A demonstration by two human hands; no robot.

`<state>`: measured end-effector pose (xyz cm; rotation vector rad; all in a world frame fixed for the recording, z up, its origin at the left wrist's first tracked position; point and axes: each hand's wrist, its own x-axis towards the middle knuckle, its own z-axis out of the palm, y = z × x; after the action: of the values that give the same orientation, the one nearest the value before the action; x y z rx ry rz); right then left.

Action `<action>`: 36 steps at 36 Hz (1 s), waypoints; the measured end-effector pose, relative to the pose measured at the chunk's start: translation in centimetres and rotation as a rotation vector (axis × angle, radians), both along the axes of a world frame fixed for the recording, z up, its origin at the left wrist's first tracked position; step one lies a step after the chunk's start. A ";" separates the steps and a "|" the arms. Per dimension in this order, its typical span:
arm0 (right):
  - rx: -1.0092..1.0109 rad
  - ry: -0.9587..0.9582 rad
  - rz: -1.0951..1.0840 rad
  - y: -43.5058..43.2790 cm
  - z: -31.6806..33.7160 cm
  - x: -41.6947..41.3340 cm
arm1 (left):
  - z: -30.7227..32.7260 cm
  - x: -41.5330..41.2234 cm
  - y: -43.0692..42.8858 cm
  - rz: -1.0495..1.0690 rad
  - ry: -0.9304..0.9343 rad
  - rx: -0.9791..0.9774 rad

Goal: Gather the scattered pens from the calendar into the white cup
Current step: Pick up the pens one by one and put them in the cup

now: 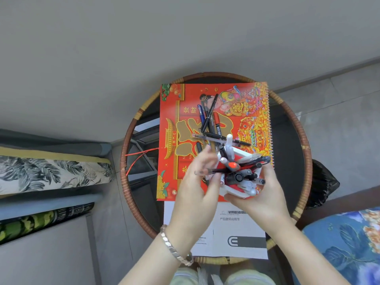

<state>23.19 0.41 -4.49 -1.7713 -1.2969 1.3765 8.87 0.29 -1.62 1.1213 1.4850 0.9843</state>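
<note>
From the head camera we look down on a round counter (292,140) with a woven rim and a dark top. On it lies a red calendar (185,112) with gold characters and a spiral binding on its right edge. A white booklet (232,233) lies under its near edge.

Our right hand (261,194) is closed around the white cup (232,191), gripping it from the near side and holding it over the near right part of the calendar. The cup is full of pens (240,173), which stick out in several directions. Our left hand (197,182) is just beside the cup, and its fingers pinch a dark pen (207,171) whose other end reaches into the bundle in the cup. A metal bracelet (174,245) is on the left wrist.

A small pile of scattered pens (209,118) is on the middle of the calendar, just beyond the cup, black, blue and red ones crossing each other.
</note>
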 end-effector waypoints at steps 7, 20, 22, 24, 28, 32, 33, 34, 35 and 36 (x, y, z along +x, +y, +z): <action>0.002 -0.049 0.079 0.1 0.3 0.0 | -0.2 -0.6 0.4 -0.295 0.324 0.546; -0.020 0.031 0.077 1.3 0.6 0.0 | -1.9 -1.8 2.8 -0.538 0.470 0.461; -0.008 0.062 0.085 1.8 0.3 0.3 | -2.2 -2.6 2.6 -0.474 0.424 0.436; 0.001 0.063 0.130 2.2 0.1 0.5 | -2.5 -3.5 2.6 -0.497 0.397 0.285; -0.014 -0.037 0.295 3.2 0.0 -0.1 | -2.7 -4.2 2.2 -0.514 0.292 0.035; -0.076 -0.105 0.535 4.8 -0.3 -1.3 | -3.4 -4.7 1.9 -0.360 0.185 0.015; -0.078 -0.104 0.626 5.3 -0.5 -1.6 | -3.5 -4.8 1.9 -0.329 0.192 0.019; -0.055 -0.155 0.721 6.0 -0.9 -1.9 | -3.6 -4.9 1.8 -0.278 0.195 0.004; -0.025 -0.233 0.794 6.8 -1.6 -2.1 | -4.0 -5.0 1.8 -0.216 0.178 -0.020; 0.000 -0.315 0.826 7.6 -2.3 -2.2 | -4.0 -5.0 1.8 -0.160 0.132 -0.048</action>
<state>21.00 7.98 -6.79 -1.5396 -2.3720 1.5094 3.85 2.13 -5.57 1.2690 1.4894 0.7735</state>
